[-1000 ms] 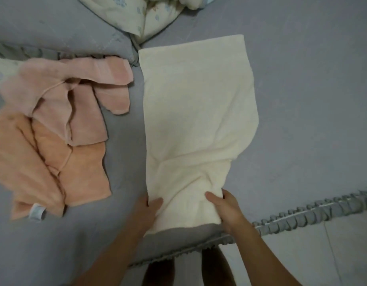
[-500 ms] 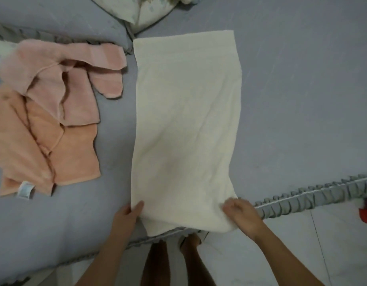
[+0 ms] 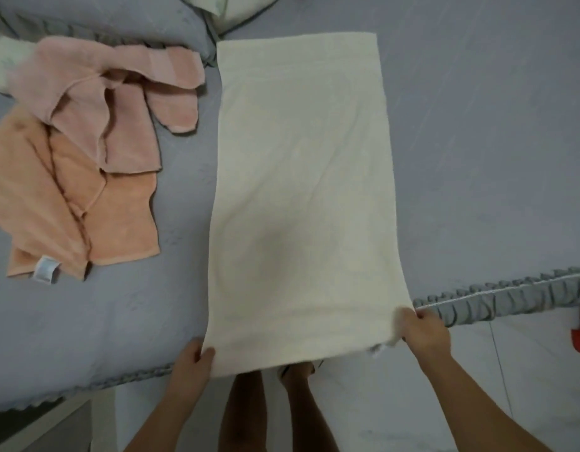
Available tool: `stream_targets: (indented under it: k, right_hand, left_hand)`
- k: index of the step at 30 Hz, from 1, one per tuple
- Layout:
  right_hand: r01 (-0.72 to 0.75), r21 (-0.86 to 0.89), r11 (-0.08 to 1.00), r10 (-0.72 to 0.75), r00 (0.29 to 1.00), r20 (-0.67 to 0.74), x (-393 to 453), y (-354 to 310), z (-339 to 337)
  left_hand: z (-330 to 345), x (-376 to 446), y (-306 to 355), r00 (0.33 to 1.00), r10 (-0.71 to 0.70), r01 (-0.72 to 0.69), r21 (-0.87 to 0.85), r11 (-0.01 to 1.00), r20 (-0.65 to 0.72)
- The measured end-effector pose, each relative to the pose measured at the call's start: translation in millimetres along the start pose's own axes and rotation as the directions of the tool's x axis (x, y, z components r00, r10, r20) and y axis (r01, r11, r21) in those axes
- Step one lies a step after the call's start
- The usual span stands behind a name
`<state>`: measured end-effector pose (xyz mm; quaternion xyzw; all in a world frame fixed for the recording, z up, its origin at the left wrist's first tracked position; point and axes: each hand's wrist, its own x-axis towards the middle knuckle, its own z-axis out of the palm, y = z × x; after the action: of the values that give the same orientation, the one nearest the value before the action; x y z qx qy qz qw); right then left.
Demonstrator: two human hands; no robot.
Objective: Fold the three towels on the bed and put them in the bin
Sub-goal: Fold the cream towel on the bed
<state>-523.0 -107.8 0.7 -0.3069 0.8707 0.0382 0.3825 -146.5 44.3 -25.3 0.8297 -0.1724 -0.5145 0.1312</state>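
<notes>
Stretched flatter now, cream towel (image 3: 301,197) has near corners pinched by left hand (image 3: 192,362) and right hand (image 3: 424,334) fingers.

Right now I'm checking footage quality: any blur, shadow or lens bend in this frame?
Head view: soft even light, no glare; a faint shadow sits low on the cream towel; the right hand and its towel corner are slightly smeared; the bed's frilled edge bows from wide-angle distortion; the left hand reads sharper.

text: none readable | tag (image 3: 46,270) on orange towel (image 3: 70,203): white, print too small and blurred to make out | cream towel (image 3: 301,197): small tag at near right corner, also unreadable
</notes>
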Motion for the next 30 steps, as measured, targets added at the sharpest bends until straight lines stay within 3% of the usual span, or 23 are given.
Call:
stream_targets:
  k: [2, 4, 8, 10, 13, 17, 21, 23, 26, 30]
  right_hand:
    - [-0.157, 0.02, 0.987, 0.156, 0.987, 0.051, -4.0, 24.9, -5.6]
    - [-0.193, 0.1, 0.976, 0.179, 0.975, 0.131, -7.6, 35.2, -1.6]
    - [-0.019, 0.29, 0.957, -0.011, 0.995, 0.1, -10.5, 23.1, 7.2]
    - [0.069, 0.377, 0.924, -0.097, 0.994, 0.055, -12.5, 9.7, 8.3]
    - [0.128, 0.439, 0.889, -0.133, 0.991, -0.018, -10.0, -10.8, 6.8]
    - [0.064, 0.355, 0.933, -0.061, 0.998, -0.018, 2.8, -22.2, 4.3]
    - [-0.157, 0.261, 0.952, 0.113, 0.978, 0.176, 6.9, -4.6, 2.8]
    - [-0.177, 0.258, 0.95, 0.11, 0.961, 0.255, 2.6, 4.2, 0.3]
    - [-0.233, 0.38, 0.895, 0.103, 0.938, 0.331, -5.9, 9.2, -6.6]
    - [-0.153, 0.634, 0.758, -0.014, 0.968, 0.25, -16.1, -0.1, -22.5]
  left_hand:
    - [-1.4, -2.1, -7.0, 0.999, 0.003, -0.006, 0.071, 0.997, 0.044]
    - [1.9, -2.2, -7.9, 0.998, 0.005, -0.009, 0.068, 0.998, 0.06]
    - [13.0, -3.1, 8.3, 0.996, -0.049, 0.057, -0.115, 0.992, 0.07]
    - [15.9, -3.4, 15.9, 0.994, -0.042, 0.054, -0.129, 0.99, 0.097]
    - [19.8, -2.1, 29.0, 0.997, -0.041, 0.056, -0.231, 0.971, 0.069]
    - [25.1, -1.1, 49.7, 0.994, -0.096, 0.072, -0.375, 0.924, -0.044]
    - [25.1, -5.2, 58.8, 0.988, -0.1, 0.049, -0.374, 0.926, -0.117]
    - [23.4, -9.9, 61.4, 0.987, -0.055, -0.014, -0.424, 0.905, -0.15]
    - [17.5, -14.9, 65.5, 1.0, -0.019, 0.013, -0.518, 0.855, -0.007]
    - [8.5, -18.5, 72.4, 0.991, 0.055, 0.003, -0.434, 0.901, 0.121]
